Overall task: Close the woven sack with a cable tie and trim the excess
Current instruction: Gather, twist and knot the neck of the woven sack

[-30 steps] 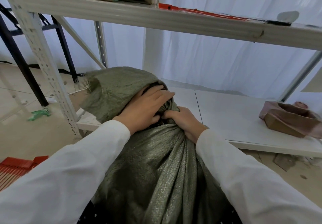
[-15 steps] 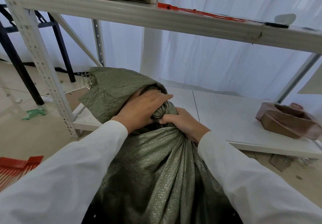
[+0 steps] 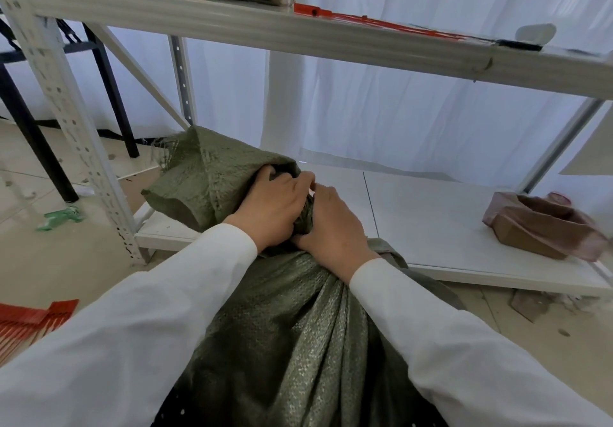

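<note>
Right hand [image 3: 335, 224] slid up beside the left hand [image 3: 272, 211], both now clenched round the green woven sack's [image 3: 298, 327] bunched neck on the floor. No cable tie visible, so tying and trimming remain.

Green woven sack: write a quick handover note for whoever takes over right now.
Left hand: closed around the gathered neck of the green woven sack.
Right hand: gripping the same neck, touching the left.
Sack stands on the floor before the lower shelf; loose mouth flops left.
Done: neck bunched.
Left: no cable tie or cutter is identifiable; fit tie, tighten, trim.
</note>
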A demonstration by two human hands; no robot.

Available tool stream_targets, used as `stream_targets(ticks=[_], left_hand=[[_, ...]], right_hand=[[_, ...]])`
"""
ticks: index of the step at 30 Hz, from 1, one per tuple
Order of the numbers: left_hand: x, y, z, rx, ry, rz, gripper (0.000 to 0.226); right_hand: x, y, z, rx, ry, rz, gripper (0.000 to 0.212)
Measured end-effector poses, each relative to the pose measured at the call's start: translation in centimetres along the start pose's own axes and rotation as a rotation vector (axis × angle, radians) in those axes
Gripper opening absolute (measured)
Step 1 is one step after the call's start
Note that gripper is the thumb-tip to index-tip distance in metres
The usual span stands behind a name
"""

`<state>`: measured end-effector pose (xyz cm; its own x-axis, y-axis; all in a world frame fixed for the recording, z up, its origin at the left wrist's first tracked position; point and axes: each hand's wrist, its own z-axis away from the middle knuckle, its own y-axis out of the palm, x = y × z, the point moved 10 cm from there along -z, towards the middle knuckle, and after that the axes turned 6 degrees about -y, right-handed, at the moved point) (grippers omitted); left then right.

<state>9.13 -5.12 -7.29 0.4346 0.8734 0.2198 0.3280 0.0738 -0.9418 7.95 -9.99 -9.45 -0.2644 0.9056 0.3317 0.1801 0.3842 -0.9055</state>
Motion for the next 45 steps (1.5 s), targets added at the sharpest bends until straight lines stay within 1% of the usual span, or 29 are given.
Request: stream_targets(ticks=[2,5,7,9,13,14,16,19,22,25,28,30,32,35,37,39,42,45], left_hand=[[0.0,0.3,0.1,0.013,-0.013,-0.034,0.054],[0.3,0.7,0.1,0.016,-0.033,-0.012,0.051],[0.8,0.9,0.2,-0.001,-0.032,0.032,0.052],[1.6,1.6,0.3,0.023,-0.024,0.105,0.059],[3.0,2.9,0.7,0.165,-0.031,0.24,0.076],[3.5,3.0,0.8,0.198,-0.049,0.292,0.078],[4.6,3.7,1.3,0.273,-0.095,0.392,0.087],[6.1,4.2,1.6,0.299,-0.134,0.487,0.104],[7.0,3.9,1.3,0.203,-0.153,0.546,0.107],[7.6,2.2,1.1,0.0,-0.118,0.509,0.097],[7.7,-0.1,1.5,-0.216,-0.097,0.398,0.091],[6.9,-1.3,1.9,-0.341,-0.046,0.31,0.088],[6.0,-1.5,2.2,-0.383,0.021,0.27,0.085],[5.2,-0.4,2.1,-0.308,0.08,0.219,0.098],[5.7,0.5,2.1,-0.247,0.051,0.207,0.107],[6.3,0.9,2.1,-0.199,0.016,0.213,0.11],[6.1,1.1,1.9,-0.123,0.018,0.229,0.101],[5.8,2.6,1.5,0.052,0.007,0.335,0.082]], right_hand=[[0.1,0.5,-0.4,0.054,0.0,0.013,0.058],[-0.3,0.9,-0.8,0.116,0.046,-0.036,0.043],[-0.8,1.4,-1.1,0.138,0.069,-0.1,0.025],[-1.0,2.1,-1.5,0.177,0.066,-0.173,0.026],[-0.8,2.4,-1.4,0.228,0.047,-0.295,0.03],[-0.8,2.4,-1.3,0.232,0.042,-0.317,0.027],[-0.8,2.5,-1.2,0.238,0.039,-0.378,0.015],[-1.1,2.8,-1.2,0.249,0.062,-0.478,0.014],[-1.8,3.2,-1.2,0.253,0.104,-0.599,0.018],[-2.5,3.5,-1.0,0.249,0.166,-0.745,0.025],[-2.9,3.7,-0.8,0.247,0.218,-0.914,0.016],[-3.2,3.9,-0.7,0.256,0.252,-0.997,0.014],[-3.3,4.2,-0.5,0.272,0.276,-1.05,0.013],[-3.1,4.4,-0.4,0.312,0.281,-1.083,0.014],[-2.9,4.7,-0.2,0.358,0.278,-1.082,0.019],[-2.5,5.0,0.1,0.423,0.258,-1.077,0.016],[-1.9,5.6,0.5,0.515,0.243,-1.093,0.008],[-1.3,6.1,0.7,0.586,0.234,-1.124,0.019]])
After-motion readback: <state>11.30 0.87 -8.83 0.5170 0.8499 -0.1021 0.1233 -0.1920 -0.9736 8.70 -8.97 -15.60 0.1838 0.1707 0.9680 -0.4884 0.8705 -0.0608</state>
